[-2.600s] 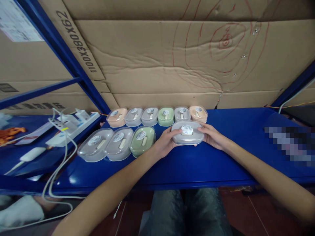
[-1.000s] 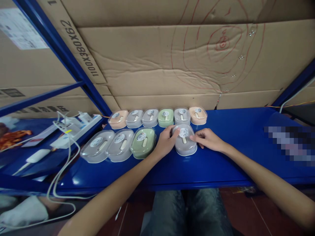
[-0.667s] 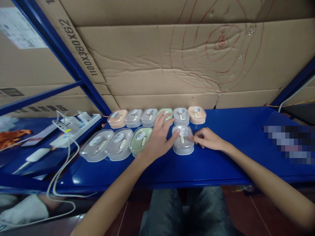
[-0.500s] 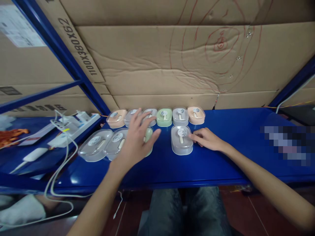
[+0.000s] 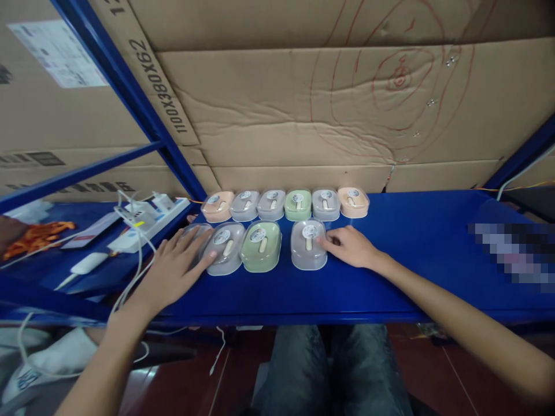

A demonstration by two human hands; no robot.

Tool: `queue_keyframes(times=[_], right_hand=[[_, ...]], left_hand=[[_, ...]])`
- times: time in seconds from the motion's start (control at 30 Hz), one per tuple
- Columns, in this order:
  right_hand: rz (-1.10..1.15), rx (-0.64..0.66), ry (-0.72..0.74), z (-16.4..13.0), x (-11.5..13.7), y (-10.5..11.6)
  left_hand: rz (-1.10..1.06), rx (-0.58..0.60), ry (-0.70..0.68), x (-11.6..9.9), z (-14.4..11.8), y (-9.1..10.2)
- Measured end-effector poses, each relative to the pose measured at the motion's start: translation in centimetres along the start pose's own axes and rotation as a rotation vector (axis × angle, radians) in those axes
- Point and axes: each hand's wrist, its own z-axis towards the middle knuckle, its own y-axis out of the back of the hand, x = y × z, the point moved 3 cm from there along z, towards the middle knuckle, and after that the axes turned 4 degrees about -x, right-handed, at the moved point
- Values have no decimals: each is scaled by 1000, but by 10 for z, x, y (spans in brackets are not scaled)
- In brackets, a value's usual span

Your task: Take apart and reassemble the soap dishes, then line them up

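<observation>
My left hand (image 5: 176, 266) lies spread over the leftmost front box (image 5: 195, 232), a grey one mostly hidden beneath the fingers. Its thumb reaches the edge of the neighbouring grey box (image 5: 225, 248). Beside that sits a green box (image 5: 261, 247) with a clear lid, a round sticker and a pale strip on top. Past a gap of blue tabletop stands another grey box (image 5: 309, 254). My right hand (image 5: 351, 245), fingers curled, has its fingertips against this box's right side.
Behind runs a row of similar boxes: peach (image 5: 217, 208), grey, green (image 5: 298, 205) and peach again (image 5: 353, 203). A cardboard wall (image 5: 277, 104) rises at the back. To the left are a power strip (image 5: 151, 225), white cables and a blue post (image 5: 182, 170).
My left hand has moved left, off the green box and onto the leftmost front box. The right-hand grey box has slid left with my right hand. The view has shifted slightly.
</observation>
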Motion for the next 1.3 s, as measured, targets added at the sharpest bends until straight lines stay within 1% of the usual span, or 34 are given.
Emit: queue_keyframes(times=[0.1, 0.2, 0.3, 0.37, 0.43, 0.47, 0.57, 0.63, 0.73, 0.83, 0.93, 1.03, 1.1, 1.2, 1.3], right_hand=[[-22, -3, -10, 6, 14, -10], [-48, -5, -20, 9, 20, -15], [-90, 1, -30, 8, 20, -16], [-136, -20, -47, 5, 21, -13], [-210, -89, -35, 0, 28, -10], [-254, -140, -4, -3, 35, -9], [-381, -275, 154, -11, 65, -11], [-439, -295, 229, -15, 86, -21], [-490, -243, 278, -17, 109, -44], [-503, -162, 301, -17, 118, -65], [-495, -150, 330, -22, 115, -74], [-465, -202, 357, -36, 103, -67], [-456, -219, 362, -51, 91, -56], [-467, -208, 355, -78, 65, -35], [-482, -216, 321, -107, 30, -8]], left_hand=[[-46, -42, -33, -10, -1, -1], [-61, -66, -36, -16, 0, -1], [-67, -74, -30, -18, -1, -1], [-75, -84, -33, -17, -1, 1], [-68, -104, -43, -13, -1, 3], [-57, -111, -56, -11, -1, 4], [-31, -83, -122, -4, -2, 5], [-31, -47, -153, -2, -3, 3], [-28, -31, -155, -3, -5, 1], [-24, -42, -148, -10, -9, 1], [-14, -58, -144, -19, -14, 1], [-13, -84, -168, -37, -22, 2], [-28, -119, -176, -56, -28, 3], [-79, -168, -165, -98, -38, 6], [-193, -231, -186, -151, -44, 10]])
